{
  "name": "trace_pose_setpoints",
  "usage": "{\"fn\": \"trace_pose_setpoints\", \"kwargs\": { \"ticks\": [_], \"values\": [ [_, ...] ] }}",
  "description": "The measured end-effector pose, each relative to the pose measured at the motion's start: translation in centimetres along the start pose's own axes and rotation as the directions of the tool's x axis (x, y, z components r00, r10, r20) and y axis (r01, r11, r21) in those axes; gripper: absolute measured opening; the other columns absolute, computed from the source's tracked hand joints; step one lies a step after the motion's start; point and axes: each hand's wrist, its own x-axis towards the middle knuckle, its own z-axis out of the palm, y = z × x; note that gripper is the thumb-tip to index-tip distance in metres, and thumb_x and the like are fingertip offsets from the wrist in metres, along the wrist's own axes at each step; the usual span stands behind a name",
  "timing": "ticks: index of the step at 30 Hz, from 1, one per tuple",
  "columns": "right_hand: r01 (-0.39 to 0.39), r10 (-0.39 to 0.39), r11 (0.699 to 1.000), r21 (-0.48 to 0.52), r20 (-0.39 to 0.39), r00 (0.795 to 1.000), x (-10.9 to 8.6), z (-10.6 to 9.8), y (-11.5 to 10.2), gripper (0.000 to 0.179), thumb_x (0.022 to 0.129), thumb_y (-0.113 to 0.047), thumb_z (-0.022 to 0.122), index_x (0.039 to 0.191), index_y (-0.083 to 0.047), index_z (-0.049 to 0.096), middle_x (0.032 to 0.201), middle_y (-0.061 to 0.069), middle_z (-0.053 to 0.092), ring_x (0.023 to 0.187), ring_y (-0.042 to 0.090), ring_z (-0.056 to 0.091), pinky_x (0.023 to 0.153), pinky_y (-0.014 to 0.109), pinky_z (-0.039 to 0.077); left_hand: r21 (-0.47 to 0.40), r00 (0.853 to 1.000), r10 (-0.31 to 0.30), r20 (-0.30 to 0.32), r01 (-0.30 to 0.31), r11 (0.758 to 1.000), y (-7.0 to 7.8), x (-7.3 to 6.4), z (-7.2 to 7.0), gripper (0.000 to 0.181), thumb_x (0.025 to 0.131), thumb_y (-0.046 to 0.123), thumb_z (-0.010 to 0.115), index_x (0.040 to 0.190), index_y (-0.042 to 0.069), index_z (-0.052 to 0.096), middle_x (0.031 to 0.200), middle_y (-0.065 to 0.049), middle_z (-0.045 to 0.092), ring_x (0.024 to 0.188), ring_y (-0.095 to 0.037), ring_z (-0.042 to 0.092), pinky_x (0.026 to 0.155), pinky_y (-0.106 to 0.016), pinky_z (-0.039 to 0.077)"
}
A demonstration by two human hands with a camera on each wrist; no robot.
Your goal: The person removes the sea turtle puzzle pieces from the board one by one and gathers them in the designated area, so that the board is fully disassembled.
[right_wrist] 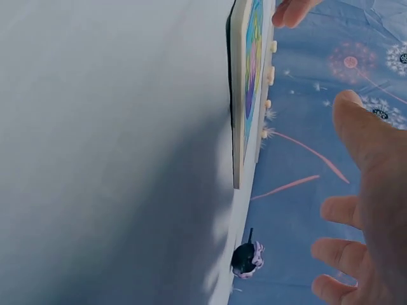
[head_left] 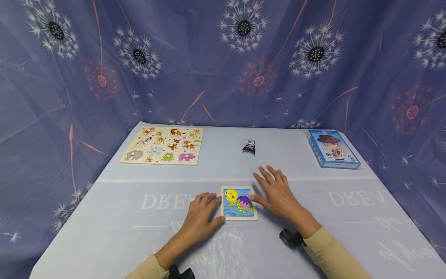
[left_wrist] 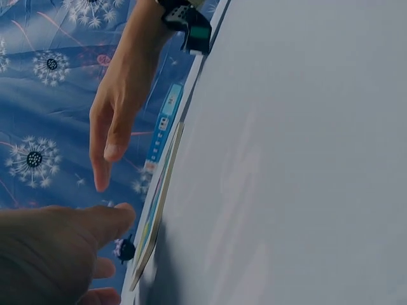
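A small square jigsaw puzzle [head_left: 238, 211] with a turtle picture lies flat in a pale wooden frame at the middle of the table. Along its left edge is my left hand [head_left: 199, 217], fingers relaxed, thumb and fingertips right at the frame. My right hand [head_left: 278, 197] hovers at the right side with its fingers spread; the thumb tip overlaps the puzzle's right edge in the head view. The right wrist view shows that hand [right_wrist: 381, 210] with nothing in its grasp, beside the puzzle's raised edge [right_wrist: 239, 127]. Neither hand grips anything.
At the back left lies a wooden animal peg board [head_left: 162, 145]. A small purple and black hair clip [head_left: 249, 146] sits at the back middle. The blue game box [head_left: 332, 149] is at the back right. Behind the table [head_left: 104, 217] hangs a dandelion-print curtain [head_left: 195, 50].
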Motion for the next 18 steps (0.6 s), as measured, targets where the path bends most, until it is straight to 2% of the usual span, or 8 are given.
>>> {"fn": "trace_pose_setpoints", "kwargs": {
  "ticks": [6, 12, 18],
  "values": [
    [0.012, -0.013, 0.999, 0.049, 0.027, 1.0, 0.2, 0.1, -0.3, 0.075, 0.081, -0.052, 0.065, 0.142, -0.014, 0.044, 0.151, 0.013, 0.036, 0.141, 0.037, 0.026, 0.108, 0.06, 0.021, -0.002, 0.998, 0.01, -0.057, -0.01, 1.0, 0.4, 0.0, 0.5, 0.053, 0.077, 0.032, 0.073, 0.124, 0.011, 0.061, 0.124, -0.008, 0.055, 0.119, -0.028, 0.043, 0.092, -0.047, 0.035],
    [0.034, -0.037, 0.997, 0.068, 0.047, 0.998, 0.6, 0.4, -0.5, 0.072, 0.083, -0.05, 0.064, 0.142, -0.014, 0.044, 0.149, 0.012, 0.039, 0.139, 0.036, 0.03, 0.108, 0.059, 0.023, -0.03, 0.996, -0.005, -0.091, 0.002, 1.0, 0.5, 0.1, 0.9, 0.048, 0.076, 0.029, 0.074, 0.119, 0.01, 0.064, 0.12, -0.008, 0.057, 0.116, -0.027, 0.044, 0.091, -0.046, 0.034],
    [0.055, -0.058, 0.996, 0.07, 0.039, 0.998, 0.8, 0.5, -0.6, 0.07, 0.084, -0.05, 0.063, 0.141, -0.014, 0.044, 0.147, 0.012, 0.042, 0.138, 0.037, 0.033, 0.107, 0.059, 0.025, -0.035, 0.996, -0.029, -0.089, 0.026, 0.999, 0.6, 0.1, 1.1, 0.047, 0.075, 0.027, 0.075, 0.117, 0.009, 0.066, 0.119, -0.008, 0.058, 0.114, -0.027, 0.043, 0.091, -0.048, 0.033]
  ]
}}
